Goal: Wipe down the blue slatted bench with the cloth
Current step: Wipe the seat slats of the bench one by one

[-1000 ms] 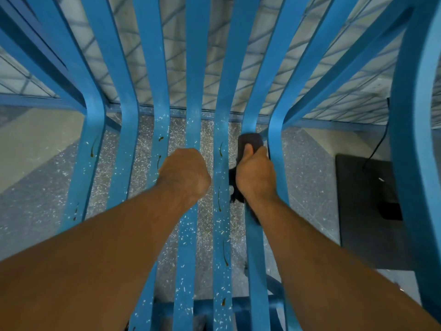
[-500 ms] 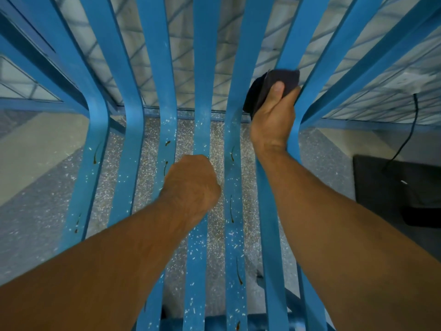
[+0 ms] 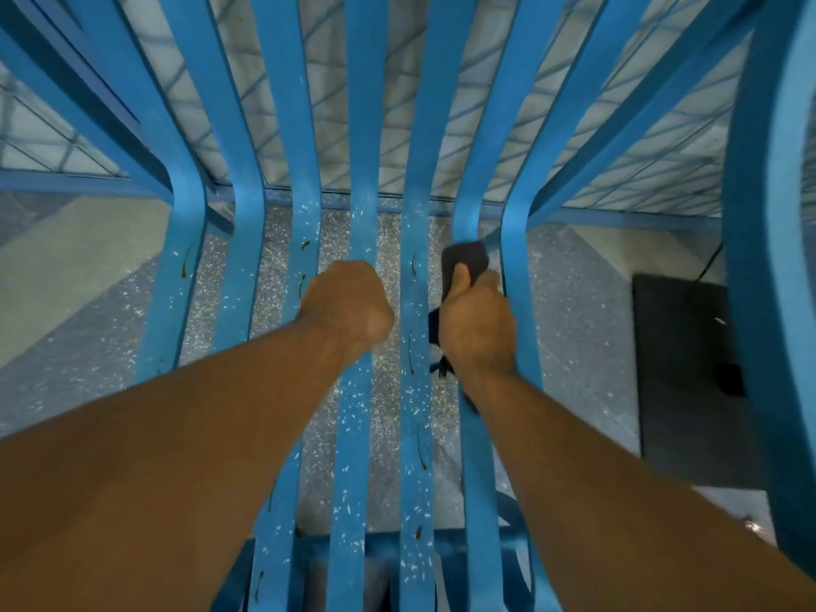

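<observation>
The blue slatted bench (image 3: pixel 415 152) fills the view, its slats running from the seat near me up into the curved backrest. White flecks and a few small brown marks dot the seat slats. My right hand (image 3: pixel 479 322) is shut on a dark cloth (image 3: pixel 463 260) and presses it onto a seat slat right of centre, just below the bend. My left hand (image 3: pixel 349 302) is a closed fist resting on the middle slat, level with the right hand; what its fingers do underneath is hidden.
Speckled grey floor (image 3: pixel 110 342) shows through the gaps. A dark mat (image 3: pixel 680 368) with a black cable lies on the floor to the right. A broad blue armrest (image 3: pixel 772 258) rises along the right edge. Pale tiled wall stands behind the backrest.
My right hand slid the cloth up the slat onto the backrest half a second ago, then back down to the seat bend. The left fist stayed on the middle slat.
</observation>
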Available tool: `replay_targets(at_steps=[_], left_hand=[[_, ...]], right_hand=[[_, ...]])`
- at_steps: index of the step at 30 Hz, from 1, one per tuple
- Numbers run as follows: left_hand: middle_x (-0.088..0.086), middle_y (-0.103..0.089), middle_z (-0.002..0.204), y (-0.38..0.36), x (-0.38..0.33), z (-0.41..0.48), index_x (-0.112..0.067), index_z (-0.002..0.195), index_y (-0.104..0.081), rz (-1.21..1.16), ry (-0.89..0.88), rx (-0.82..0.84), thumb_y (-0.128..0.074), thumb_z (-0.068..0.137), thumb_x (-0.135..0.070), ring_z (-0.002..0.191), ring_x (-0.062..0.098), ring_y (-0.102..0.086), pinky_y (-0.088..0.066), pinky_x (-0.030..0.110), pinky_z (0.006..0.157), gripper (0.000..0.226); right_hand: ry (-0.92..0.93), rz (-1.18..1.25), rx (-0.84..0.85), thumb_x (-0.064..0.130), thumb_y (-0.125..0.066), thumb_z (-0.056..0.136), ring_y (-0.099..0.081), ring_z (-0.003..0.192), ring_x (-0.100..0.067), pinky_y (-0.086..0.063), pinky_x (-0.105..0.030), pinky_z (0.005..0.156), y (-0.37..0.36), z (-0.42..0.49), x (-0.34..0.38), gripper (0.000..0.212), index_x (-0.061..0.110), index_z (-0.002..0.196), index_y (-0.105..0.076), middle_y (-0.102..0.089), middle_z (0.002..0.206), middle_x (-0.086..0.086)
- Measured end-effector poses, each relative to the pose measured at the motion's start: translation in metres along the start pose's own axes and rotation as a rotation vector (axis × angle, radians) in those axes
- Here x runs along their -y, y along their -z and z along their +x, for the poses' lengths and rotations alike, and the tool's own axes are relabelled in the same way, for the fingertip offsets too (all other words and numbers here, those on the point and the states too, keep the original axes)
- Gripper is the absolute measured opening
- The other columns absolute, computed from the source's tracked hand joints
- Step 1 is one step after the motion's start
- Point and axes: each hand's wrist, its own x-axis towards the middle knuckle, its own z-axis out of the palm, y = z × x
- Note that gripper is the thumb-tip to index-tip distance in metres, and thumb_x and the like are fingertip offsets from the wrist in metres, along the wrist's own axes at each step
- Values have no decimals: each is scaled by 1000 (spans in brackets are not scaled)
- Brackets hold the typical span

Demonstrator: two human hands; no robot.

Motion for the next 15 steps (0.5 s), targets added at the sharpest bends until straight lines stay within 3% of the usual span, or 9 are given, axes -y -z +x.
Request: replay_targets(at_steps=[5,10,11,13,15], left_hand=[[7,-53,68,1,-2,-9,-3,67,-51,39,-3,-56,-61,80,2,54,17,-51,-33,23,36,17],[6,-59,82,-21,16,-39,-5,88,-55,-73,-30,-64,-54,95,-40,62,17,-52,-32,25,46,35],[9,-63,95,-28,21,-50,-5,103,-55,-121,-21,-58,-52,95,-44,72,21,-57,-37,25,53,40],[15,-56,127,-40,28,-70,-2,136,-37,-183,-2,-60,-48,97,-46,105,32,-59,-42,28,72,60],[18,-41,145,-52,34,-93,-3,148,-17,-101,-98,-105,-43,99,-44,121,36,-50,-46,37,87,69]], right_hand=[[4,-95,27,57,-31,97,-61,79,-27,-39,-32,61,14,-81,-45,44,20,117,-45,-56,86,2],[14,-118,46,60,-27,93,-65,86,-29,-48,-37,67,28,-152,-84,48,24,121,-42,-65,100,-3],[2,-112,47,61,-25,92,-65,86,-30,-50,-38,67,30,-163,-89,48,24,120,-41,-66,99,-3],[-25,-124,44,62,-23,90,-65,88,-32,-52,-40,70,32,-181,-99,52,23,121,-42,-66,101,-5],[-49,-119,55,63,-22,88,-65,91,-30,-56,-42,75,34,-196,-108,56,24,124,-41,-66,104,-4]])
